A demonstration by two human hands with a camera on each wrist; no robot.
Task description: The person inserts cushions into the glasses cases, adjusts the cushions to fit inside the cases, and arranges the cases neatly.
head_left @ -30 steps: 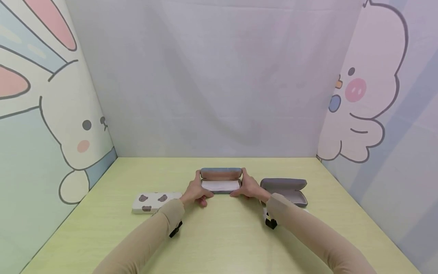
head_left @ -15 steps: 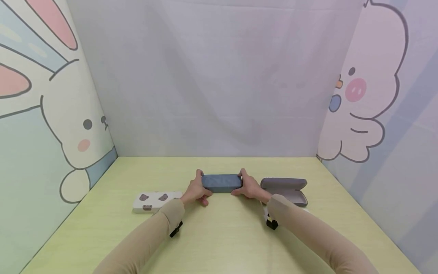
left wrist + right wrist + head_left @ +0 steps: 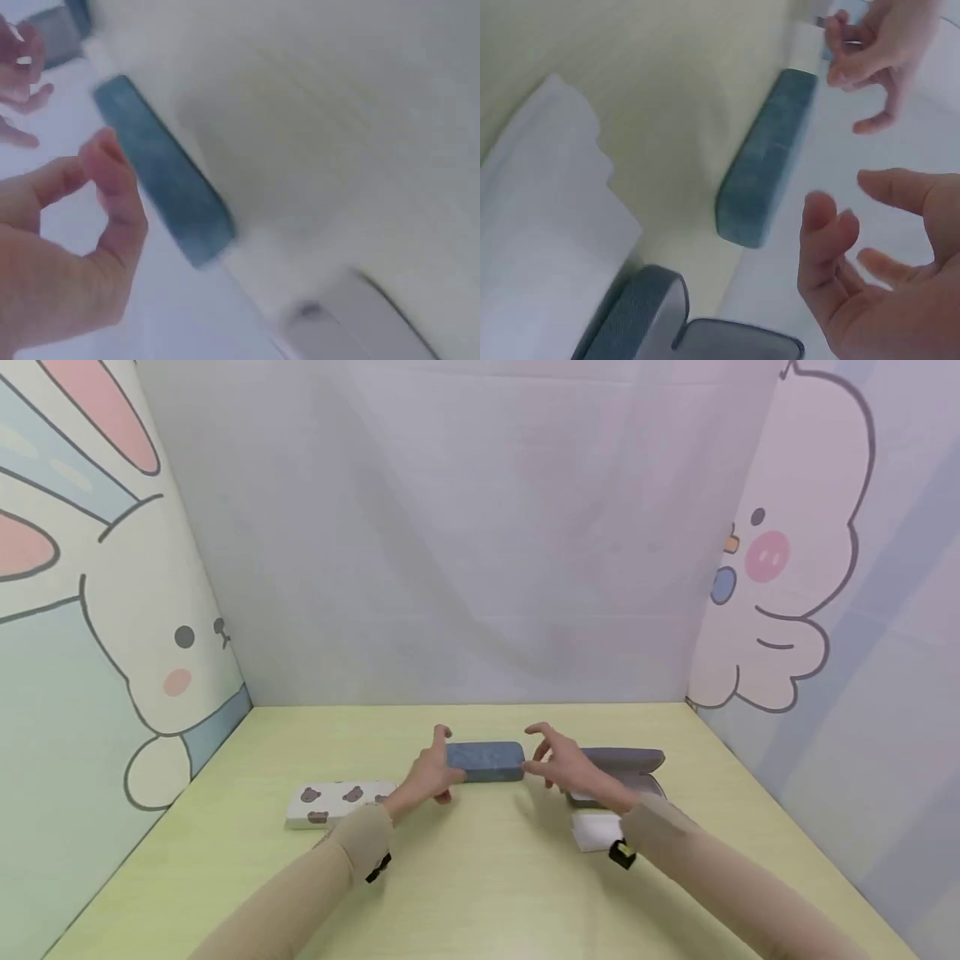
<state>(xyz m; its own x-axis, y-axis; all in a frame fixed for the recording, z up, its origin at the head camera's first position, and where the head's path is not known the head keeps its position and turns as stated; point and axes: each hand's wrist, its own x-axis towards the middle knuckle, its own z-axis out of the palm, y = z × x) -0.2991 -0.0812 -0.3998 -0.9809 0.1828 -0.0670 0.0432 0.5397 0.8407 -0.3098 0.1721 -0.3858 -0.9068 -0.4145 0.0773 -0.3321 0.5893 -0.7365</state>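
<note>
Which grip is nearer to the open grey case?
Right. The right grip is just left of the open grey case in the head view; the left grip is farther, at the left end of the blue case.

Cartoon rabbit (image 3: 150, 635); backdrop (image 3: 465, 535), probably cloth

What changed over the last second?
The blue glasses case went from open to closed, its lid swung down. The right hand let go and moved right; the left hand loosened, contact unclear. More of the white sheet shows. Unchanged: bear-print case and open grey glasses case.
</note>
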